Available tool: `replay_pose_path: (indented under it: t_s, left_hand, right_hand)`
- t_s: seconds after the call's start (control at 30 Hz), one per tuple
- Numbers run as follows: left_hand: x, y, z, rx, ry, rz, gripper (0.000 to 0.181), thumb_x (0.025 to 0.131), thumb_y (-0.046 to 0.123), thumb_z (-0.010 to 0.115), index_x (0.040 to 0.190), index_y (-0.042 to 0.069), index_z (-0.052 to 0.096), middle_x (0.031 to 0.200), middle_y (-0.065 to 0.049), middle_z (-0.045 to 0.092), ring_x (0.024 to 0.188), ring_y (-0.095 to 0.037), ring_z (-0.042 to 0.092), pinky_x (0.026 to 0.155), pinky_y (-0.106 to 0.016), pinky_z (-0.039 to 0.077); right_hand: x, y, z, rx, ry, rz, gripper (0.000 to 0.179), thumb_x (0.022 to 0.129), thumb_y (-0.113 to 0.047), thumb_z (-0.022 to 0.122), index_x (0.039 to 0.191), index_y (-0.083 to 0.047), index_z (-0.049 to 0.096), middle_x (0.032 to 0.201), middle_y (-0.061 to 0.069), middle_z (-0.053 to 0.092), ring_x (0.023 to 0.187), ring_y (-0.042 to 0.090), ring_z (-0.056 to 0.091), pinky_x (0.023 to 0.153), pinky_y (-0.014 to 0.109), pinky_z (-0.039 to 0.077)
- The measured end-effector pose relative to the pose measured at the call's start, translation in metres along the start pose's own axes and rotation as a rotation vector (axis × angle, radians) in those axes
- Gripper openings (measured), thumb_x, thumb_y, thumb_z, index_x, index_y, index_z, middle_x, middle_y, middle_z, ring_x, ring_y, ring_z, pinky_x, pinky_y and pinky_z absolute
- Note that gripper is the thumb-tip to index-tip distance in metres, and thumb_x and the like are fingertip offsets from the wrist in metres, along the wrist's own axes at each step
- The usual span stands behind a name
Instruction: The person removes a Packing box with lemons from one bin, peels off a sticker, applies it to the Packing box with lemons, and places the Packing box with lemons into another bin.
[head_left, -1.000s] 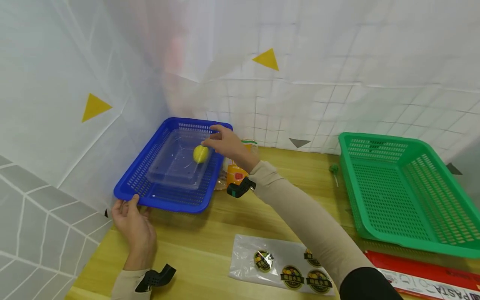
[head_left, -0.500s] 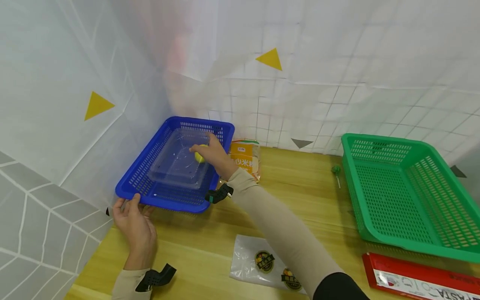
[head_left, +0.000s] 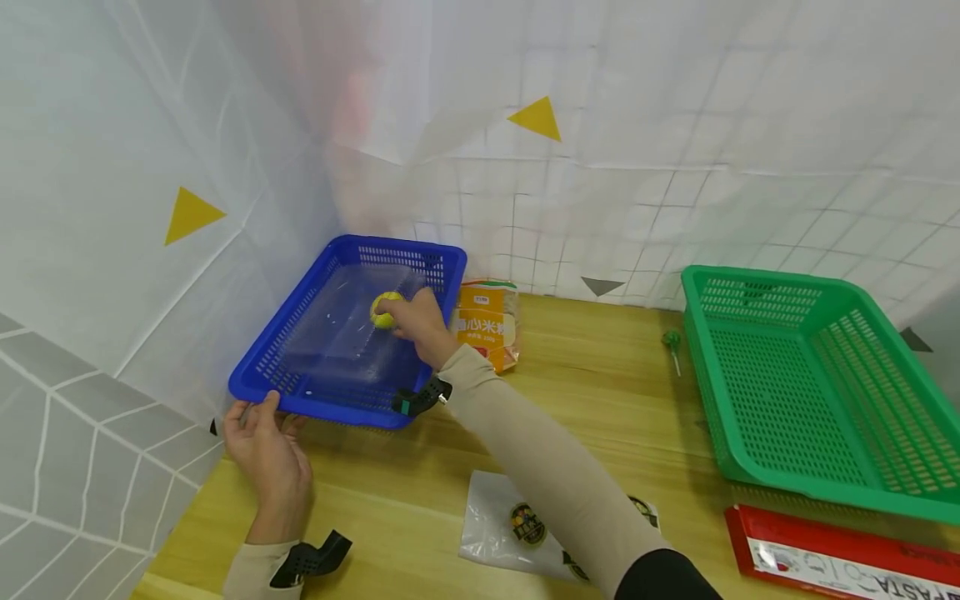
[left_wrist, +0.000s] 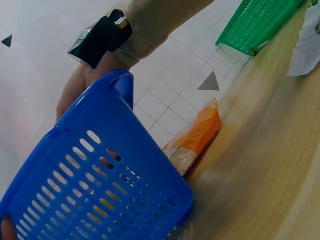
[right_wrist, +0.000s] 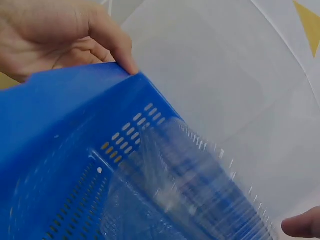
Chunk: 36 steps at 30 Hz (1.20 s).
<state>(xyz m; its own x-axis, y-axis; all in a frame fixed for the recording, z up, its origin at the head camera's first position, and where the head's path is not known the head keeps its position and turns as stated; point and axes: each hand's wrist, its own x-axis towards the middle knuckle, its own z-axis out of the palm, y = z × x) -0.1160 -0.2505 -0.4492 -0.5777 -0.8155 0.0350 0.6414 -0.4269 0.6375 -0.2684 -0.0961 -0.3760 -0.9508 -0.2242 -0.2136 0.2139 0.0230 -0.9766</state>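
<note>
In the head view my left hand (head_left: 272, 450) grips the near-left corner of a blue plastic basket (head_left: 341, 414), thumb over the rim and fingers below it. A clear plastic container (head_left: 322, 354) lies inside, blurred and tilted in the right wrist view. My right hand (head_left: 422, 327) reaches over the basket's right side, its thumb across a small yellow ball (head_left: 382, 302) at the container. Its other fingers are mostly hidden behind the hand. One fingertip (right_wrist: 302, 225) shows at the lower right of the right wrist view.
An orange-and-clear food packet (head_left: 487, 321) stands right of the basket. A green basket (head_left: 705, 400) sits at the right, a green lollipop (head_left: 671, 342) beside it. Nearer are a red pasta box (head_left: 840, 546) and a clear bag with round stickers (head_left: 487, 525). White sheeting hangs behind.
My right hand has come down and left from above the container onto the yellow ball, which has shifted slightly left. The clear container has shifted too. My left hand stays on the blue basket.
</note>
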Motion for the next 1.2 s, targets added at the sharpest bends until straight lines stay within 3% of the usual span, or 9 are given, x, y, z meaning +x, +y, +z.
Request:
replay_pose_path:
  t_s: [0.2,0.4,0.5,0.7,0.8,0.93,1.03,1.2]
  left_hand:
    - [0.0,0.0,0.0,-0.002,0.003,0.011,0.034,0.095,-0.012,0.067,0.121,-0.006,0.046,0.097,-0.019,0.059,0.061,-0.021,0.064,0.046,-0.028,0.054]
    - [-0.001,0.0,-0.001,-0.01,0.002,0.003,0.035,0.094,-0.012,0.068,0.121,-0.006,0.045,0.097,-0.019,0.059,0.062,-0.021,0.064,0.046,-0.028,0.054]
    - [-0.002,0.0,-0.001,0.001,0.011,-0.01,0.036,0.094,-0.012,0.068,0.121,-0.005,0.045,0.096,-0.019,0.057,0.062,-0.021,0.064,0.046,-0.028,0.054]
    - [0.0,0.002,0.0,0.044,0.004,-0.02,0.038,0.095,-0.008,0.07,0.119,-0.002,0.041,0.093,-0.014,0.051,0.064,-0.02,0.059,0.047,-0.027,0.052]
    - [0.001,0.002,0.0,0.039,0.0,-0.014,0.037,0.095,-0.008,0.069,0.119,-0.003,0.041,0.093,-0.015,0.05,0.062,-0.02,0.059,0.047,-0.028,0.053]
    - [0.0,0.002,0.001,0.028,-0.002,-0.018,0.037,0.096,-0.01,0.067,0.12,-0.003,0.04,0.091,-0.014,0.05,0.061,-0.02,0.059,0.047,-0.028,0.053]
    - [0.0,0.002,0.001,0.027,0.0,-0.019,0.037,0.096,-0.01,0.067,0.119,-0.003,0.04,0.091,-0.014,0.049,0.061,-0.02,0.059,0.047,-0.027,0.053]
    - [0.0,0.002,0.001,0.032,0.006,-0.019,0.036,0.096,-0.01,0.067,0.118,-0.002,0.039,0.092,-0.014,0.049,0.061,-0.02,0.059,0.046,-0.027,0.053]
  right_hand:
    - [-0.003,-0.003,0.002,-0.053,0.01,0.019,0.08,0.088,-0.019,0.084,0.15,0.004,0.04,0.149,0.016,0.047,0.11,0.025,0.061,0.091,0.036,0.056]
    - [-0.006,-0.001,0.006,-0.083,-0.036,0.052,0.084,0.087,-0.032,0.086,0.148,-0.007,0.035,0.145,0.018,0.045,0.128,0.036,0.053,0.098,0.06,0.05]
    - [-0.008,0.002,0.009,-0.037,-0.062,0.089,0.093,0.088,-0.034,0.085,0.154,-0.009,0.024,0.152,0.019,0.038,0.136,0.041,0.047,0.094,0.068,0.05]
    - [-0.011,0.002,0.011,0.027,-0.069,0.109,0.121,0.091,-0.033,0.081,0.164,-0.008,-0.011,0.165,0.019,0.026,0.13,0.051,0.051,0.087,0.064,0.055]
    - [-0.013,0.0,0.01,0.056,-0.067,0.098,0.113,0.09,-0.031,0.082,0.163,-0.005,0.0,0.16,0.021,0.031,0.121,0.048,0.056,0.085,0.063,0.056]
    - [-0.016,-0.005,0.006,0.084,-0.061,0.075,0.092,0.087,-0.028,0.084,0.151,-0.004,0.022,0.138,0.021,0.044,0.097,0.036,0.058,0.084,0.061,0.057]
    - [-0.02,-0.01,0.002,0.088,-0.064,0.064,0.087,0.086,-0.028,0.084,0.147,-0.005,0.026,0.126,0.019,0.046,0.09,0.033,0.057,0.083,0.059,0.058]
    - [-0.025,-0.018,-0.006,0.078,-0.076,0.044,0.086,0.087,-0.031,0.084,0.147,-0.005,0.028,0.126,0.019,0.05,0.093,0.034,0.063,0.077,0.053,0.061]
